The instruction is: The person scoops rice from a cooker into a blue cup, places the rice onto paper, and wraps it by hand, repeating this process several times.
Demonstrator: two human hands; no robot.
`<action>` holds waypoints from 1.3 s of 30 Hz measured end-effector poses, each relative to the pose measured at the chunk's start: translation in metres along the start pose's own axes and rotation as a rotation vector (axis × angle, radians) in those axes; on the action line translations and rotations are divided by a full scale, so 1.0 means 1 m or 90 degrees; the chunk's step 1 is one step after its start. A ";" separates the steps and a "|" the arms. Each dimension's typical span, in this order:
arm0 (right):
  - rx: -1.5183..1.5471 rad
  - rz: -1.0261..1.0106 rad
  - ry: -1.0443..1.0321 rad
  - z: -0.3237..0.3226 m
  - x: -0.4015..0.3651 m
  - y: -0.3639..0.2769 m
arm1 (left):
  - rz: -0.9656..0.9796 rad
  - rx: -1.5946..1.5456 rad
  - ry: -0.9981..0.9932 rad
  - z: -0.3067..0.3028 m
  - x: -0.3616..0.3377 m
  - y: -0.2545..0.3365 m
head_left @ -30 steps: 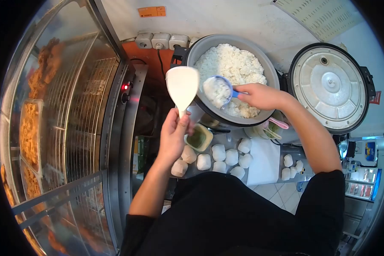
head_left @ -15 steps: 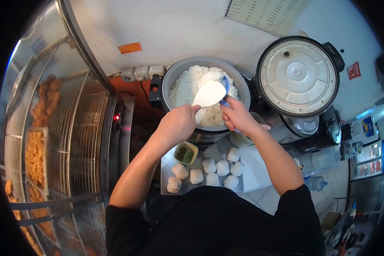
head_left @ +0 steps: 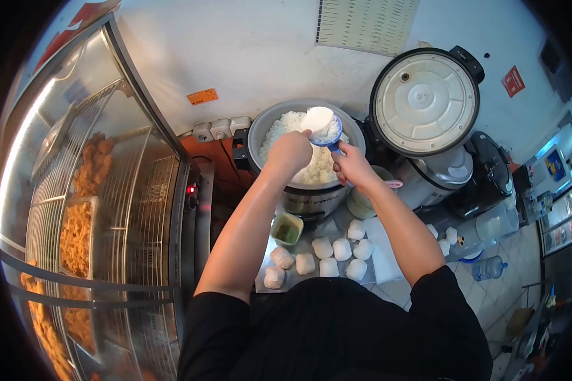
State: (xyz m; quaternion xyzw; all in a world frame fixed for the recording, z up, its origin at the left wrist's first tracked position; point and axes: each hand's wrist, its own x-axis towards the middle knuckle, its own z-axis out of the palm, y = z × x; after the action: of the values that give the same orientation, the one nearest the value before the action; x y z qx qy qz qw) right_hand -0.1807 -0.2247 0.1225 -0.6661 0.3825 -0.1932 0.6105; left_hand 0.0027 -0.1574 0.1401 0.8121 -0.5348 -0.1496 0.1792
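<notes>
Over the open rice cooker (head_left: pixel 353 124), my left hand (head_left: pixel 290 152) is closed around a white rice paddle (head_left: pixel 317 118). The paddle's blade rests at or just above a blue round scoop (head_left: pixel 338 129), which has rice in it. My right hand (head_left: pixel 353 166) grips the scoop by its blue handle. Below both tools, cooked white rice (head_left: pixel 318 170) fills much of the pot. Several white wrapped bundles (head_left: pixel 342 249) sit on the metal tray in front of the cooker, beside a squarish tub (head_left: pixel 287 229) with greenish contents.
On the left stands a glass display case (head_left: pixel 124 216) with trays of fried food (head_left: pixel 76 238). The cooker's raised lid (head_left: pixel 424 101) is to the right, near a container (head_left: pixel 361 204) with a pink handle (head_left: pixel 394 183). A water bottle (head_left: pixel 489 268) stands on the floor.
The paddle has shifted from the front of the scoop to its upper left side, its blade turned over the scoop's rim. The camera view has shifted, too.
</notes>
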 end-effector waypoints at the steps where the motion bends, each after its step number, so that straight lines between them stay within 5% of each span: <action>1: 0.028 0.024 -0.003 -0.002 -0.006 -0.002 | 0.005 0.004 -0.002 -0.001 0.006 -0.003; 3: 0.041 0.041 -0.017 -0.016 -0.022 -0.005 | 0.032 0.069 0.065 -0.003 0.014 -0.018; 5: 0.246 0.087 -0.084 -0.038 -0.035 -0.003 | 0.029 0.175 -0.003 0.000 0.019 -0.034; 7: 0.301 0.119 -0.109 -0.054 -0.049 -0.001 | -0.111 0.094 0.082 -0.002 0.009 -0.030; 10: 0.333 0.080 -0.108 -0.076 -0.086 0.015 | -0.084 0.345 0.224 0.021 0.022 -0.052; 13: 0.328 0.099 -0.068 -0.123 -0.125 0.075 | 0.198 0.248 0.481 0.022 -0.025 -0.009; 15: 0.390 0.059 0.059 -0.134 -0.172 0.088 | 0.323 0.054 0.508 0.048 -0.086 0.044; 16: 0.389 0.072 0.073 -0.142 -0.187 0.098 | 0.380 -0.075 0.377 0.074 -0.111 0.057; 18: 0.343 0.005 0.302 -0.154 -0.217 0.120 | 0.426 -0.272 0.151 0.138 -0.157 0.085; 20: 0.191 -0.012 0.397 -0.165 -0.230 0.152 | 0.325 -0.255 -0.251 0.196 -0.189 0.114; 22: -0.067 -0.024 0.519 -0.175 -0.239 0.207 | 0.406 -0.153 -0.437 0.259 -0.194 0.133; 24: -0.610 -0.376 0.592 -0.186 -0.223 0.300 | 0.464 -0.115 -0.352 0.357 -0.208 0.129; 26: -0.714 0.032 0.313 -0.165 -0.236 0.386 | 0.525 -0.068 -0.259 0.401 -0.206 0.128; 28: -0.743 0.200 0.213 -0.153 -0.239 0.401 | 0.472 0.152 -0.467 0.412 -0.198 0.129; 32: -0.562 0.098 0.255 -0.182 -0.242 0.370 | 0.477 0.222 -0.383 0.422 -0.206 0.127; 34: -0.485 -0.146 0.466 -0.222 -0.244 0.363 | 0.409 0.237 -0.431 0.413 -0.203 0.154; 36: -0.339 -0.093 0.568 -0.284 -0.232 0.355 | 0.345 0.258 -0.479 0.417 -0.198 0.176; 38: -0.341 -0.044 0.596 -0.363 -0.204 0.375 | 0.299 0.061 -0.303 0.427 -0.199 0.190; 39: -0.449 0.037 0.558 -0.396 -0.188 0.381 | 0.295 0.071 -0.311 0.434 -0.197 0.193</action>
State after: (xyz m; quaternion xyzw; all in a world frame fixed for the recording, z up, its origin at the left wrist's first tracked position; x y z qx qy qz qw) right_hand -0.6903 -0.3337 -0.1332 -0.6767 0.6599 -0.2951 0.1400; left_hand -0.4191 -0.1029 -0.1492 0.6175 -0.7397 -0.2657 0.0300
